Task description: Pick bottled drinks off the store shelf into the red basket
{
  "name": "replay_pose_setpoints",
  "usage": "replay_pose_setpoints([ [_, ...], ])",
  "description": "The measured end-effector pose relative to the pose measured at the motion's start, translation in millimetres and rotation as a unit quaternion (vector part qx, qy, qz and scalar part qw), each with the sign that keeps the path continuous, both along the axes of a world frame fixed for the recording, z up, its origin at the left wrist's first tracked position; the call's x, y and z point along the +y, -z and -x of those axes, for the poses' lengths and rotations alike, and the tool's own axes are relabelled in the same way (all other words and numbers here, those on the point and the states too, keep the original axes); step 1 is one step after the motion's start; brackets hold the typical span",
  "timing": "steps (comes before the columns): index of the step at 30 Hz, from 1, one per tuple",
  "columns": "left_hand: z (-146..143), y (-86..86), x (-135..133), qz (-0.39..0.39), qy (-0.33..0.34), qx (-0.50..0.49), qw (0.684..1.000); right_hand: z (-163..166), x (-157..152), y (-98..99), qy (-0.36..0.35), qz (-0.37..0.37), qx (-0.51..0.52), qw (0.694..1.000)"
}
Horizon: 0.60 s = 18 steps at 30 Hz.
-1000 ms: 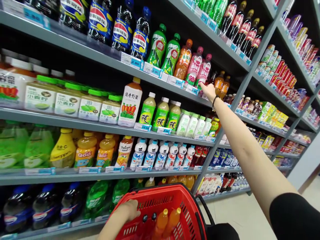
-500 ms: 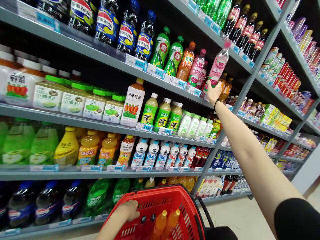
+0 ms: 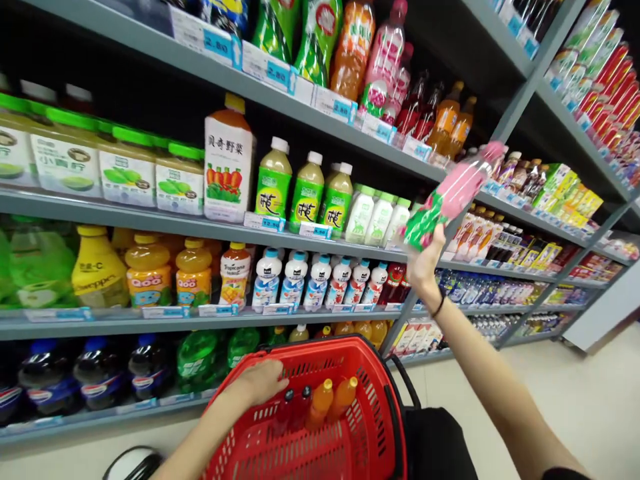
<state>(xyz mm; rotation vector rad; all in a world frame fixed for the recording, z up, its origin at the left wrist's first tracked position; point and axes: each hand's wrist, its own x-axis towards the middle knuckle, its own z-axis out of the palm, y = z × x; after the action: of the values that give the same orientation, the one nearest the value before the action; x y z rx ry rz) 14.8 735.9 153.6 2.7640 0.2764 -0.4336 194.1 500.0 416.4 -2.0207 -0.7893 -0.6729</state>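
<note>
My right hand point(image 3: 425, 263) is closed around the lower part of a pink soda bottle point(image 3: 453, 190) with a pink cap and a pink and green label. The bottle tilts to the right in front of the shelves, apart from them. Below, my left hand point(image 3: 264, 381) grips the left rim of a red shopping basket point(image 3: 345, 357), its fingertips over the inside. Standing in the basket are two orange soda bottles point(image 3: 320, 403) and two dark-capped bottles point(image 3: 300, 407), partly blurred.
Grey shelves point(image 3: 150, 217) full of drinks run across the view. Upper-shelf pink bottles point(image 3: 385, 53) stand beside an orange one. A shelf upright point(image 3: 520, 107) rises at right. Pale floor point(image 3: 450, 380) shows below, with a round white object with black parts point(image 3: 133, 463) at lower left.
My right hand has brought the pink soda bottle down and away from the upper shelf, tipping it further right. My left hand stays at the basket rim. The view has shifted lower and closer.
</note>
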Motion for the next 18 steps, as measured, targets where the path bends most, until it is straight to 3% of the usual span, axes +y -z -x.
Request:
replay_pose_setpoints([
  [2,-1,-3.9,-4,0.021,0.015,-0.034,0.999,26,-14,74.7,-0.041,-0.023,0.134,0.99],
  [4,-2,-10.4,-11,0.078,0.021,-0.096,0.992,45,-24,141.9,-0.073,0.012,0.251,0.965],
  [6,-3,-18.0,-21,0.172,-0.001,-0.171,0.97,59,-31,197.6,-0.113,0.041,0.309,0.944],
  [8,-3,-23.5,-33,0.294,-0.045,-0.22,0.929,72,-36,239.4,-0.179,0.032,0.32,0.93],
  [10,-4,-24.6,-46,0.419,-0.075,-0.252,0.869,85,-40,267.2,-0.263,-0.002,0.327,0.908],
  [13,-4,-20.8,-67,0.53,-0.099,-0.295,0.789,105,-46,286.7,-0.376,-0.019,0.362,0.853],
  [15,-4,-18.9,-80,0.552,-0.127,-0.318,0.76,114,-48,291.0,-0.41,-0.001,0.382,0.828],
  [18,-4,-20.9,-95,0.549,-0.144,-0.342,0.749,123,-46,293.3,-0.416,-0.007,0.405,0.814],
])
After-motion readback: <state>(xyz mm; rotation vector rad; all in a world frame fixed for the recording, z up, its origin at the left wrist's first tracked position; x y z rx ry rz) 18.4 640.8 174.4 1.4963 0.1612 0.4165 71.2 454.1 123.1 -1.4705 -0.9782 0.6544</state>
